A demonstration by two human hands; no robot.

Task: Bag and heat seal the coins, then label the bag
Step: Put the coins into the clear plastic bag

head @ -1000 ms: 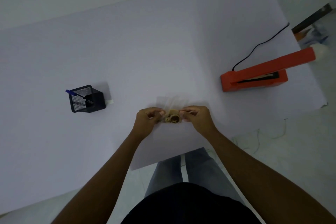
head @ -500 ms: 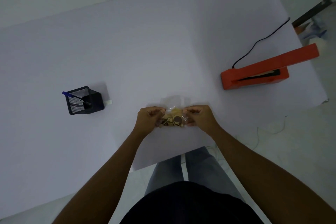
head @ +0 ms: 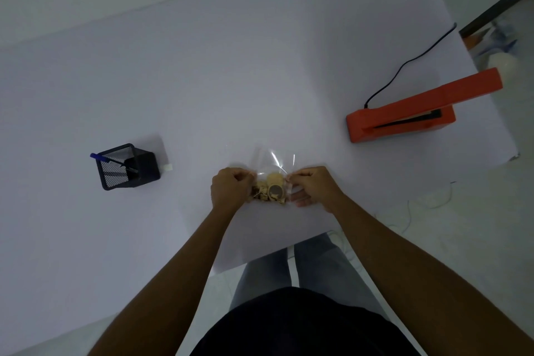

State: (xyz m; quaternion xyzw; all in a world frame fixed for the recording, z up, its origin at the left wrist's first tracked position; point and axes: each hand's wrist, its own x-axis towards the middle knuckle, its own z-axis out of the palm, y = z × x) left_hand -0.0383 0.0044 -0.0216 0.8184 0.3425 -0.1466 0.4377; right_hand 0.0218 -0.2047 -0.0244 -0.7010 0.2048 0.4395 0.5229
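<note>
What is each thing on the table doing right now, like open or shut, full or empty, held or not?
Plastic bag: unsealed, held at both sides, far part empty.
Coins: bunched in the bag's near part.
Left hand: pinching the bag.
Right hand: pinching the bag.
Heat sealer: arm raised, open, cord attached.
Pen holder: upright, holding a blue pen.

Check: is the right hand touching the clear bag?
Touching. The head view shows the right hand pinching the clear bag at its right edge, fingers curled on the plastic beside the coins.
</note>
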